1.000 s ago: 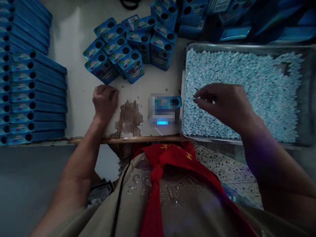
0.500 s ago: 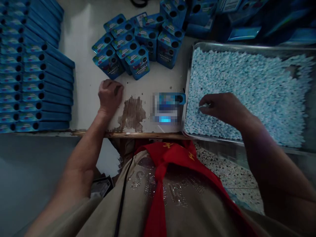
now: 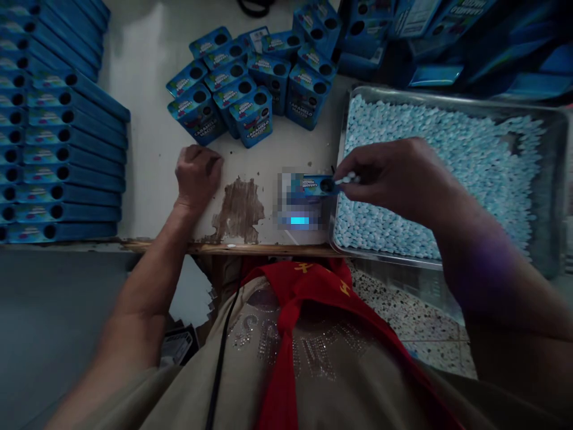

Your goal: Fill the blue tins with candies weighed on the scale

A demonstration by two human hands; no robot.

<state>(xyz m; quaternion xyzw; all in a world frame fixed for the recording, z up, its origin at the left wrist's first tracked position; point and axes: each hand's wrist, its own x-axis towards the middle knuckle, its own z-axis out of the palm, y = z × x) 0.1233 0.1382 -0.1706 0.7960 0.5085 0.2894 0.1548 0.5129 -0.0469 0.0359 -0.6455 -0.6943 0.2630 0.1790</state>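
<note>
My right hand pinches a few pale blue candies between thumb and fingertips. They are at the round dark hole of a small blue candy box, which lies with its printed face up. Beneath the box is a device with a lit blue display; pixelation hides most of it. A metal tray spread with the same candies is under my right hand. My left hand rests on the table, its fingers curled closed with nothing visible in them, just below a group of upright blue boxes.
Stacked blue boxes cover the left side of the table. More blue boxes crowd the back right behind the tray. A worn brown patch marks the tabletop near its front edge. A black object lies at the far edge.
My right hand has moved left, from over the candies in the tray to the hole of the blue box, carrying candies. My left hand has stayed in place.
</note>
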